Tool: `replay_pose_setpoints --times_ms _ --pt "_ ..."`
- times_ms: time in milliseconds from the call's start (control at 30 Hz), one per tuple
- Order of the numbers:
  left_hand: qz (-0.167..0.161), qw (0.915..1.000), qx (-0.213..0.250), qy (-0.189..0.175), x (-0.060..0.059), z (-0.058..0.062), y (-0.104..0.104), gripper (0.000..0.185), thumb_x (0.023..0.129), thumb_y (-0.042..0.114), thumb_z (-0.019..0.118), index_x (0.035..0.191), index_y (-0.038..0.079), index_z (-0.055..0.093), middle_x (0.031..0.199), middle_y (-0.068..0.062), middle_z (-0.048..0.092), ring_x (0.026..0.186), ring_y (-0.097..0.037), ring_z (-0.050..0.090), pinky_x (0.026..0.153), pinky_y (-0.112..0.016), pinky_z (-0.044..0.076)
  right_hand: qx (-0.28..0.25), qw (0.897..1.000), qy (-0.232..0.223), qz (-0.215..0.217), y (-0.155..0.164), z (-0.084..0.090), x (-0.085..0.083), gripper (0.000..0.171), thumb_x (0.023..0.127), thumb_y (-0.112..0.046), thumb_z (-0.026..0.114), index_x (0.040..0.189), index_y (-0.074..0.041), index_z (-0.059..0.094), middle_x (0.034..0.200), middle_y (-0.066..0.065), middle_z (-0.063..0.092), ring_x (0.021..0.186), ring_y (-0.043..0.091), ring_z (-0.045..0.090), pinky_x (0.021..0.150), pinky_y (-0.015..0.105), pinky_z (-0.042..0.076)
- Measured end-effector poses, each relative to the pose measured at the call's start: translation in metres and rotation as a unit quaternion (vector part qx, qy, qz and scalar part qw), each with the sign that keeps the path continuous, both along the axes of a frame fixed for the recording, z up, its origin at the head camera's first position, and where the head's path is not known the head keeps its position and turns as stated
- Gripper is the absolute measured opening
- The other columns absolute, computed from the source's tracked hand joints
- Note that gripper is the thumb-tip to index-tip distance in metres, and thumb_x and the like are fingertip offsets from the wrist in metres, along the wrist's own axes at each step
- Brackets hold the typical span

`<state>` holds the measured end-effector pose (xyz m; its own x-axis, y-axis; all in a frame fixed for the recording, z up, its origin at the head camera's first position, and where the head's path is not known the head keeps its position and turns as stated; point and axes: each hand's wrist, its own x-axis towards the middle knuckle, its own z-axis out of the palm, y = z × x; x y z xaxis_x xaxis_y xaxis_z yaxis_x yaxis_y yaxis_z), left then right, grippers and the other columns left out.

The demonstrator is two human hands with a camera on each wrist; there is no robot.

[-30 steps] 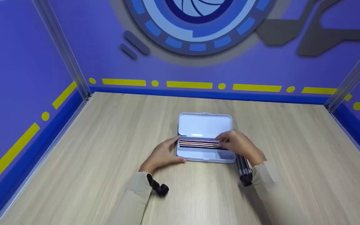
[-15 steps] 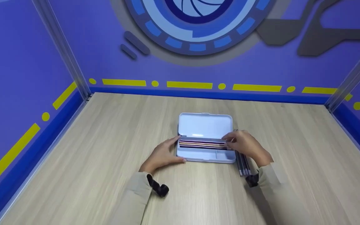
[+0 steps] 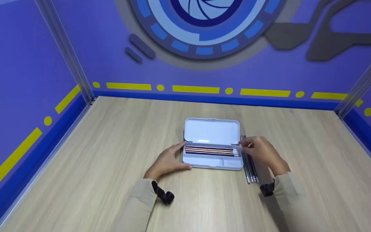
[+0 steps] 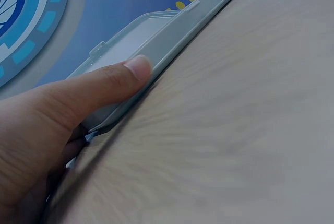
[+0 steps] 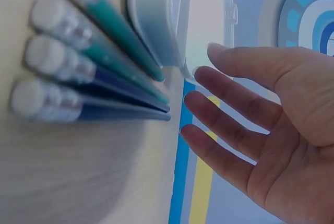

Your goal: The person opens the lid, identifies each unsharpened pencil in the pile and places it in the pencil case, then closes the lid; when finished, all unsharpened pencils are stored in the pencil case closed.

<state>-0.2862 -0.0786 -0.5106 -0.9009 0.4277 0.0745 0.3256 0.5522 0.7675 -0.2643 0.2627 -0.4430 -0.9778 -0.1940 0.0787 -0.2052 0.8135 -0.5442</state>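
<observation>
A white pencil case (image 3: pixel 201 160) lies with its lid (image 3: pixel 212 130) raised at the back. Several striped pencils (image 3: pixel 209 150) lie side by side in its rear compartment, eraser ends to the right. My left hand (image 3: pixel 167 161) holds the case's left end, and in the left wrist view its thumb (image 4: pixel 117 80) presses the front wall (image 4: pixel 182 36). Just off the right end hovers my right hand (image 3: pixel 262 151). The right wrist view shows its fingers (image 5: pixel 229 130) loosely spread, holding nothing. Below them, several green and dark blue pencils (image 5: pixel 115 78) with white erasers lie beside the case.
The case rests on a wood-grain table (image 3: pixel 124 135). Blue panels with yellow markings (image 3: pixel 195 89) enclose the back and both sides. Each wrist bears a black strap mount (image 3: pixel 165 196). A small divider (image 3: pixel 223 161) splits the front compartment.
My right hand has drawn away to the right from the pencils in the case, uncovering their eraser ends. More of the loose pencils shows now. My left hand stays in place.
</observation>
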Motion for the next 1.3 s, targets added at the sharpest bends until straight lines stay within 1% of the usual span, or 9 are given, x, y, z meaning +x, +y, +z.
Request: replay_pose_setpoints --times_ms 133,300,467,600,767,900,1067,1133,1300 --pt "0.0 1.0 0.0 0.001 0.0 0.0 0.0 0.101 0.065 0.046 0.086 0.148 0.017 0.038 0.15 -0.014 0.041 0.14 -0.033 0.035 0.117 -0.048 0.029 -0.007 1.0 -0.005 -0.013 0.006 -0.002 0.001 0.026 0.087 -0.003 0.066 0.112 0.0 0.07 0.101 0.016 0.071 0.088 0.026 0.066 0.075 0.041 0.058" --pt "0.002 1.0 -0.003 -0.002 0.001 0.0 -0.001 0.101 0.064 0.046 0.086 0.149 0.018 0.038 0.15 -0.014 0.04 0.14 -0.033 0.035 0.117 -0.048 0.028 -0.011 0.999 -0.034 -0.027 0.013 -0.005 0.002 0.03 0.088 -0.003 0.064 0.117 0.002 0.067 0.103 0.018 0.07 0.089 0.026 0.067 0.076 0.041 0.058" --pt "0.004 1.0 -0.005 0.002 0.001 0.001 -0.003 0.101 0.064 0.047 0.086 0.148 0.018 0.039 0.15 -0.014 0.041 0.14 -0.033 0.035 0.117 -0.047 0.029 -0.016 0.998 -0.059 -0.028 0.02 -0.009 0.004 0.036 0.087 -0.005 0.065 0.122 0.006 0.062 0.104 0.022 0.069 0.09 0.028 0.067 0.077 0.042 0.057" --pt "0.005 0.9999 -0.014 0.002 0.003 0.002 -0.005 0.101 0.064 0.048 0.086 0.148 0.018 0.038 0.15 -0.014 0.041 0.14 -0.033 0.035 0.117 -0.048 0.029 -0.019 0.995 -0.096 -0.029 0.025 -0.01 0.007 0.044 0.087 -0.009 0.067 0.126 0.009 0.057 0.105 0.024 0.068 0.089 0.026 0.065 0.077 0.042 0.056" --pt "0.002 0.9999 -0.016 0.003 0.004 0.004 -0.004 0.102 0.065 0.048 0.085 0.149 0.017 0.037 0.15 -0.015 0.04 0.14 -0.034 0.035 0.116 -0.048 0.029 -0.024 0.989 -0.143 -0.042 0.029 -0.008 0.009 0.053 0.086 -0.017 0.07 0.129 0.01 0.053 0.108 0.025 0.065 0.086 0.024 0.064 0.074 0.039 0.055" --pt "0.006 0.9999 -0.011 -0.005 0.003 0.005 -0.002 0.101 0.065 0.047 0.086 0.149 0.018 0.038 0.151 -0.013 0.04 0.14 -0.033 0.035 0.116 -0.048 0.029 -0.021 0.989 -0.14 -0.035 0.032 -0.008 0.008 0.055 0.085 -0.018 0.072 0.128 0.011 0.053 0.106 0.026 0.065 0.087 0.025 0.063 0.073 0.037 0.055" --pt "0.009 0.9998 -0.008 -0.013 0.002 0.004 0.0 0.1 0.064 0.047 0.086 0.148 0.021 0.038 0.151 -0.012 0.04 0.141 -0.032 0.034 0.116 -0.049 0.029 -0.017 0.987 -0.153 -0.046 0.034 -0.009 0.006 0.054 0.084 -0.015 0.073 0.128 0.01 0.054 0.105 0.024 0.066 0.086 0.023 0.061 0.073 0.036 0.054" --pt "0.008 0.9999 -0.008 -0.01 0.002 0.003 0.0 0.1 0.064 0.047 0.086 0.148 0.021 0.039 0.151 -0.013 0.04 0.141 -0.033 0.034 0.116 -0.048 0.029 -0.014 0.986 -0.159 -0.056 0.033 -0.009 0.006 0.053 0.083 -0.015 0.073 0.127 0.009 0.055 0.106 0.023 0.066 0.087 0.024 0.062 0.075 0.038 0.054" --pt "0.009 0.9999 -0.007 -0.009 0.001 0.001 0.0 0.1 0.064 0.047 0.086 0.148 0.021 0.039 0.151 -0.013 0.04 0.141 -0.033 0.035 0.116 -0.048 0.029 -0.007 0.984 -0.164 -0.07 0.031 -0.01 0.004 0.055 0.082 -0.015 0.072 0.127 0.011 0.054 0.113 0.03 0.063 0.097 0.033 0.064 0.084 0.047 0.055"
